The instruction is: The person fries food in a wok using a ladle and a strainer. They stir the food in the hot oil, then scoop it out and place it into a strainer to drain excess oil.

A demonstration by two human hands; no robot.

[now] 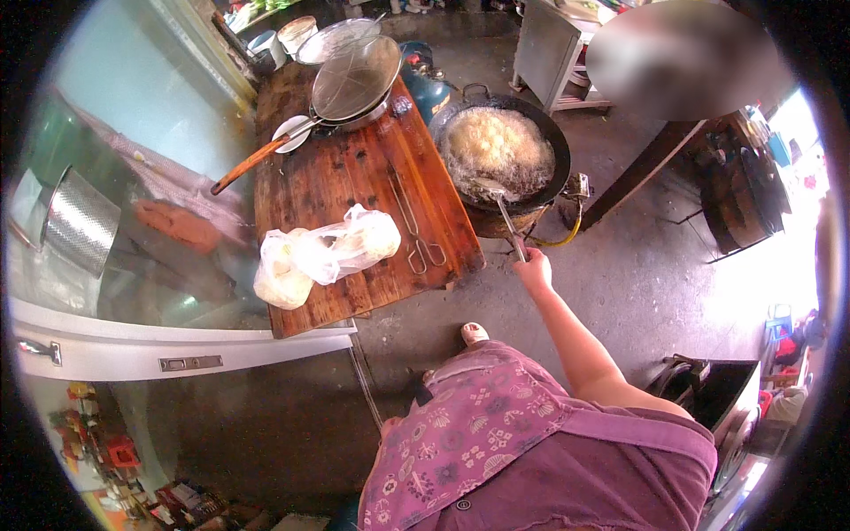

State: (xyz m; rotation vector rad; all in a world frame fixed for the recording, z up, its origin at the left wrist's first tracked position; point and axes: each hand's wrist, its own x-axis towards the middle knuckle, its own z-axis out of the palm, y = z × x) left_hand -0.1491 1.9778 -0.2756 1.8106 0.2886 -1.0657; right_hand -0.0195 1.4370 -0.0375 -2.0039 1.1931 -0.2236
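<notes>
My right hand (533,269) grips the handle of a long metal ladle or turner (508,216). Its head rests at the near side of a large black wok (563,143), at the edge of the bubbling oil (465,166). Pale golden pieces of food (495,133) are heaped in the foam; their exact kind is unclear. Only a sliver of my left hand (390,426) shows beside the floral apron (458,438), so its fingers are hidden.
Left of the wok, a wooden table (345,179) bears metal tongs (415,219), knotted plastic bags (325,259) with pale contents, and a wooden-handled strainer (358,76) over a pan. A yellow hose (564,239) runs beside the burner. Another person (684,60), blurred, is at far right.
</notes>
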